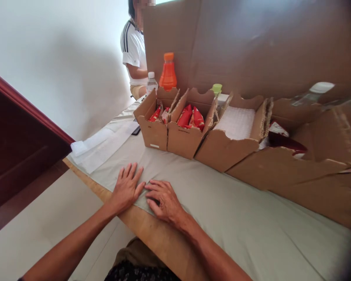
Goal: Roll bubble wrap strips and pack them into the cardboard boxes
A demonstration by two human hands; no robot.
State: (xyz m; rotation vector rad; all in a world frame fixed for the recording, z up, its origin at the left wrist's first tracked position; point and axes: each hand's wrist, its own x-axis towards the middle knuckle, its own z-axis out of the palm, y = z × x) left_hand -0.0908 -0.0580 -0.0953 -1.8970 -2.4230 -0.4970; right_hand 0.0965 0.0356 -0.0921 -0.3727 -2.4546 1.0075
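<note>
My left hand (127, 188) lies flat on the pale green cloth (231, 214) near the table's front edge, fingers stretched out. Close beside it my right hand (163, 199) rests on the same cloth with its fingers apart and slightly bent. Neither hand holds anything. Beyond them stands a row of cardboard boxes. The leftmost box (153, 134) and the one beside it (179, 140) contain red packets (190, 116). A third box (228, 150) is filled with white, textured sheet material (236, 121). Farther right, a larger box (251, 169) holds a dark red and white packet (286, 142).
White sheets (102, 144) and a dark flat object (136, 130) lie left of the boxes. Behind stand an orange bottle (168, 74), a clear bottle (151, 82) and a tall cardboard panel (236, 47). A person in a white shirt (134, 48) sits beyond. A dark red door (20, 148) is at left.
</note>
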